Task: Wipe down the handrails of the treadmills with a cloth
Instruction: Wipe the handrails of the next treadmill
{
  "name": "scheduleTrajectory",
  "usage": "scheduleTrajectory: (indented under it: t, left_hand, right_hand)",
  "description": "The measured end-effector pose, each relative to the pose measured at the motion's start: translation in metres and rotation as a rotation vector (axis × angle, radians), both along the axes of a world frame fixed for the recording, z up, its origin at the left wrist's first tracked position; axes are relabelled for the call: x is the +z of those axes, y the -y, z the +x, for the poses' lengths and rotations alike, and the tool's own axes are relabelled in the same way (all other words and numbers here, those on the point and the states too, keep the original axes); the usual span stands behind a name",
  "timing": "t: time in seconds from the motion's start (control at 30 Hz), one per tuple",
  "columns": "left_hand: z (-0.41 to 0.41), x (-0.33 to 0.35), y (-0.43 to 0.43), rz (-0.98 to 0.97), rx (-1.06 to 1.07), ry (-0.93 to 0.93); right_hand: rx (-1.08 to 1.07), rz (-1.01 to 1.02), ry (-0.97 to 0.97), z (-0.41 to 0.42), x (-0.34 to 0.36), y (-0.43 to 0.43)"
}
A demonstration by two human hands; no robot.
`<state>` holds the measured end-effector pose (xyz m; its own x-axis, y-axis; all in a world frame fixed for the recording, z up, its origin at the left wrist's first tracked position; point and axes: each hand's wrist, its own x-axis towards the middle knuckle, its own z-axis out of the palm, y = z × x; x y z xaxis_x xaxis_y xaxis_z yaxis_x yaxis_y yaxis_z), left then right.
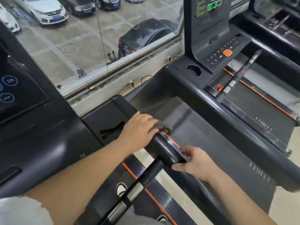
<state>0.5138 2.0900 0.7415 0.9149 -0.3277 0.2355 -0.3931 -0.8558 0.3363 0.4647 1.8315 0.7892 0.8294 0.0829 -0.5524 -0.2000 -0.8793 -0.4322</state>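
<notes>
Handrail (164,148): thick dark bar of the nearer treadmill, running from lower centre up toward the console corner.
Silver grip plates (134,190): on the thinner stretch just below the handrail's thick part.
Left hand (139,129): laid across the upper end of the handrail, fingers nearly straight, pressing down; small dark wad under the fingertips, possibly the cloth, too blurred to tell.
Right hand (196,163): at the lower end of the thick part, thumb and fingers pinching its edge.
Cloth: not plainly visible anywhere along the handrail.
Step in hand: probably wiping the thick part.
Doing it well: steady the lower end, wrap round the bar rather than skim the top, draw one long pass down to the silver plates, cover the underside too.
Neighbouring treadmill (243,111): right of the handrail, no hand on it.
</notes>
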Motion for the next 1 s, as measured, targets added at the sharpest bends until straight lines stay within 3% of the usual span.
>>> scheduleTrajectory:
  t: [0.1,0.13,0.27,0.33,0.47,0.53,0.63,0.7,0.77,0.93,1.0]
  left_hand:
    - [-0.018,0.001,0.036,0.007,0.299,-0.024]
    - [-0.035,-0.001,0.057,-0.023,0.267,-0.036]
    - [-0.080,-0.012,0.098,-0.119,-0.199,-0.052]
    - [-0.063,-0.010,0.082,-0.059,-0.204,-0.065]
    - [-0.039,-0.005,0.058,-0.013,0.361,-0.060]
    - [-0.057,-0.008,0.087,-0.061,0.498,-0.048]
    - [-0.100,-0.017,0.120,-0.174,0.189,-0.040]
    - [-0.105,-0.014,0.105,-0.144,-0.111,-0.046]
    - [-0.076,-0.011,0.076,-0.046,-0.218,-0.029]
    - [-0.037,-0.006,0.063,-0.022,0.368,-0.076]
    - [-0.064,-0.009,0.097,-0.074,0.279,-0.039]
  right_hand:
    - [0.064,-0.112,0.007,-0.014,-0.007,0.019]
    - [0.079,-0.123,0.022,-0.019,-0.009,0.022]
    - [0.156,-0.113,0.135,-0.027,-0.011,0.027]
    - [0.191,-0.123,0.118,-0.028,-0.011,0.027]
    - [0.208,-0.164,0.106,-0.025,-0.016,0.028]
    - [0.203,-0.185,0.115,-0.025,-0.018,0.026]
    - [0.200,-0.202,0.149,-0.027,-0.017,0.021]
    - [0.202,-0.215,0.161,-0.028,-0.015,0.018]
    - [0.191,-0.224,0.139,-0.026,-0.014,0.017]
    - [0.146,-0.236,0.045,-0.023,-0.014,0.014]
    - [0.139,-0.241,0.065,-0.023,-0.014,0.012]
